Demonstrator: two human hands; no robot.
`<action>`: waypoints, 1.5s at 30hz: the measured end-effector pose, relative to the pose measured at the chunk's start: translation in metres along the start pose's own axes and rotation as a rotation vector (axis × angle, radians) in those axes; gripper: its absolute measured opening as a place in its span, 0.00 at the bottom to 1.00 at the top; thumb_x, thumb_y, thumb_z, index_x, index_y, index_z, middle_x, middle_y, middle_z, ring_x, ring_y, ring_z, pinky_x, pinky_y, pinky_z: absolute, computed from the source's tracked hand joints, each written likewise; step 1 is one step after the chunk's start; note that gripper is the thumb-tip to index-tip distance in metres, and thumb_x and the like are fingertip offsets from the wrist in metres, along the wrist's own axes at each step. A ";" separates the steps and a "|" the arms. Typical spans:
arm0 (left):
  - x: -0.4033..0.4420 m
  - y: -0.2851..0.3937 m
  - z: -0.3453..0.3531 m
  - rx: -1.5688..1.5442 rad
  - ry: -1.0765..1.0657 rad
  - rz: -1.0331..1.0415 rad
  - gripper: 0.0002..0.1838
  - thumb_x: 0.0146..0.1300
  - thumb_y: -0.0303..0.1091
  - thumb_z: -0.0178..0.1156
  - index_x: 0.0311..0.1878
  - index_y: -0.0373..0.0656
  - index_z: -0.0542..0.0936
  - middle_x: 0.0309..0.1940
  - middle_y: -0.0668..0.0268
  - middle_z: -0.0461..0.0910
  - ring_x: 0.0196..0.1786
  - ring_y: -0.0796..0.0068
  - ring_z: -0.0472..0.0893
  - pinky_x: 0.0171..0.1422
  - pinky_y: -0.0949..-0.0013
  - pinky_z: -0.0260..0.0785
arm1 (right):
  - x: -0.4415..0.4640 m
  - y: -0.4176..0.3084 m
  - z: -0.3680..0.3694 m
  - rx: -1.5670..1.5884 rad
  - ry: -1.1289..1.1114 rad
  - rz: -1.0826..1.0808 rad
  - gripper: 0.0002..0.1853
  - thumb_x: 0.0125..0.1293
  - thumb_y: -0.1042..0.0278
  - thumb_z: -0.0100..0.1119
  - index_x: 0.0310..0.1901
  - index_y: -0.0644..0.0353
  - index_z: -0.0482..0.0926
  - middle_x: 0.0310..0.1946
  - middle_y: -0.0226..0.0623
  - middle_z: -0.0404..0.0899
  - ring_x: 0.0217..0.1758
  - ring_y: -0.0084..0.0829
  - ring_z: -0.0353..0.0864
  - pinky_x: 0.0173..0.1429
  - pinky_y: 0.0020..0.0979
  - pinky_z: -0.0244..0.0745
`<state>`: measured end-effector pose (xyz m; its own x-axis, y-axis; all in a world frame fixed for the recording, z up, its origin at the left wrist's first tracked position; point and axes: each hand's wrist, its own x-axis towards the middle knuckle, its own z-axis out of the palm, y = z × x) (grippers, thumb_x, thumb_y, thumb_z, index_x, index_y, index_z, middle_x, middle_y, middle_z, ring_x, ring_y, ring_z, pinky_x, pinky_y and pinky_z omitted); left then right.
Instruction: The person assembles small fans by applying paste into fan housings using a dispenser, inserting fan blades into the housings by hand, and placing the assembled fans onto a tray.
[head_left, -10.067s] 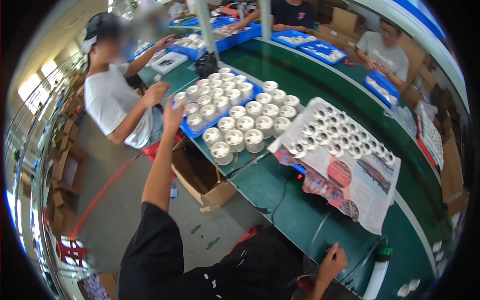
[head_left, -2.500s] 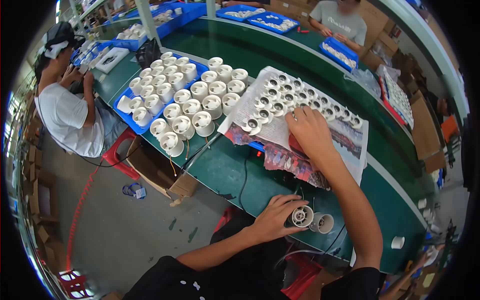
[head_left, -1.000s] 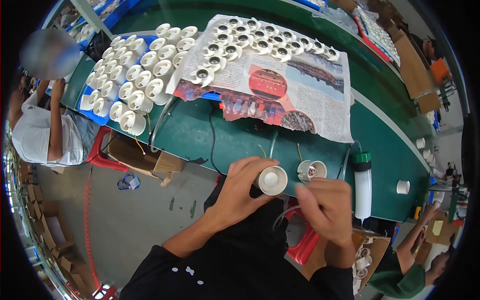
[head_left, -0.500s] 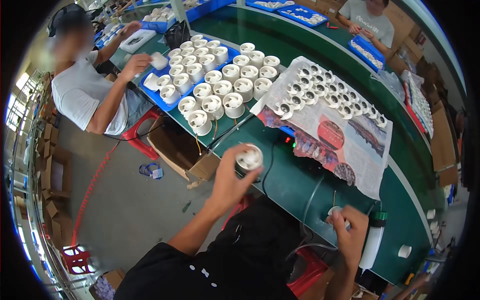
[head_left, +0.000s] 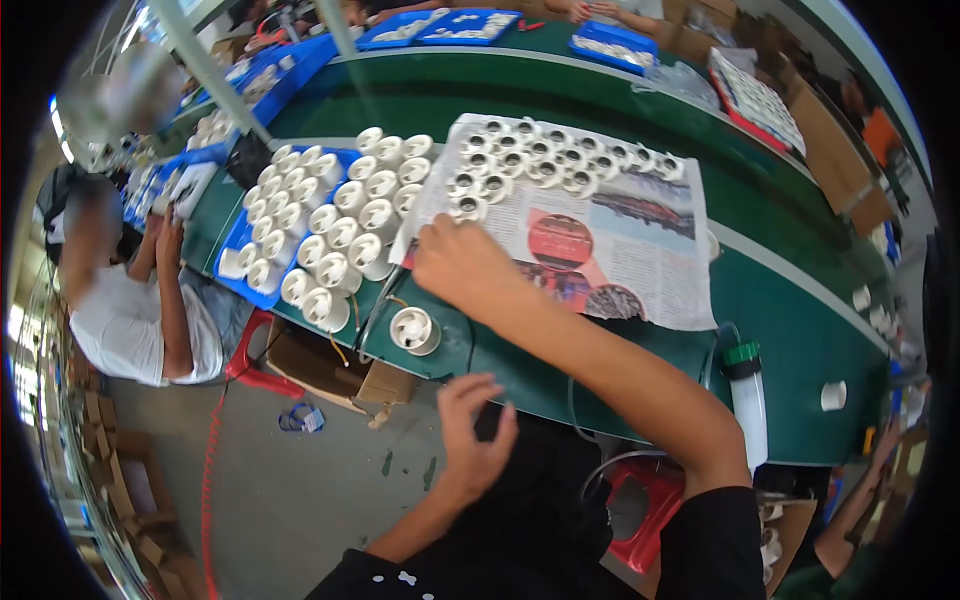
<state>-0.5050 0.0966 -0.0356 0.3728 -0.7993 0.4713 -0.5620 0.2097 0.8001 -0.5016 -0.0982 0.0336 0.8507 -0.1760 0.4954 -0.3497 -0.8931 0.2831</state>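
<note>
My right hand (head_left: 462, 262) reaches over the left edge of the newspaper (head_left: 650, 250), just below the nearest white fan wheel (head_left: 467, 207); its fingertips are bent down and what they hold, if anything, is hidden. Several such wheels with dark round centres lie in rows on the paper. My left hand (head_left: 477, 430) is raised in front of the table edge, fingers apart and empty. A white cup-shaped housing (head_left: 414, 330) with a fan wheel inside stands upright on the green table, between my left hand and the rows of similar housings (head_left: 340, 232).
A blue tray (head_left: 236, 290) under part of the housings is at the left. A white bottle with a green cap (head_left: 746, 400) lies to the right, near a small white cup (head_left: 833, 396). A person in a white shirt (head_left: 140, 330) sits at the left. Tubes and cables cross the table's front.
The housing that my left hand held now stands on the table, let go. My right hand has moved from the front right to the newspaper's left edge. The view has shifted.
</note>
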 end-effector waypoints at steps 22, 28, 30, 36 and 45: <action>0.009 0.027 0.098 0.315 -0.655 0.289 0.33 0.61 0.47 0.61 0.69 0.44 0.70 0.66 0.66 0.71 0.75 0.47 0.58 0.75 0.29 0.32 | -0.236 -0.037 -0.140 0.146 0.128 0.172 0.09 0.52 0.72 0.63 0.37 0.61 0.81 0.32 0.34 0.78 0.33 0.31 0.80 0.34 0.26 0.73; 0.019 0.042 0.113 0.324 -0.600 0.245 0.36 0.48 0.47 0.75 0.62 0.49 0.76 0.60 0.70 0.77 0.73 0.50 0.61 0.72 0.29 0.38 | -0.281 -0.029 -0.156 0.001 0.038 0.200 0.03 0.55 0.72 0.63 0.31 0.58 0.79 0.32 0.34 0.78 0.36 0.30 0.79 0.33 0.26 0.71; 0.018 0.041 0.116 0.224 -0.546 0.225 0.38 0.39 0.32 0.77 0.59 0.50 0.76 0.58 0.71 0.78 0.73 0.52 0.63 0.72 0.26 0.36 | -0.284 -0.027 -0.158 -0.006 0.033 0.202 0.03 0.55 0.74 0.64 0.30 0.58 0.79 0.31 0.33 0.77 0.36 0.30 0.79 0.32 0.25 0.71; 0.024 0.028 0.089 0.068 -0.611 0.134 0.30 0.46 0.41 0.77 0.55 0.47 0.79 0.56 0.71 0.81 0.72 0.60 0.67 0.76 0.37 0.40 | -0.291 -0.029 -0.162 0.487 0.094 0.847 0.05 0.58 0.78 0.64 0.37 0.64 0.81 0.34 0.42 0.82 0.36 0.36 0.85 0.36 0.29 0.79; 0.022 0.016 0.088 0.089 -0.619 0.177 0.31 0.43 0.42 0.78 0.53 0.47 0.81 0.54 0.73 0.82 0.70 0.63 0.68 0.76 0.41 0.43 | -0.256 -0.016 -0.132 1.512 -0.003 1.686 0.05 0.70 0.75 0.58 0.41 0.69 0.78 0.27 0.33 0.80 0.27 0.19 0.77 0.31 0.20 0.73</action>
<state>-0.5706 0.0327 -0.0453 -0.2102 -0.9393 0.2710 -0.6452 0.3416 0.6834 -0.7656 0.0154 0.0109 0.1984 -0.8638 -0.4631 -0.0634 0.4602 -0.8856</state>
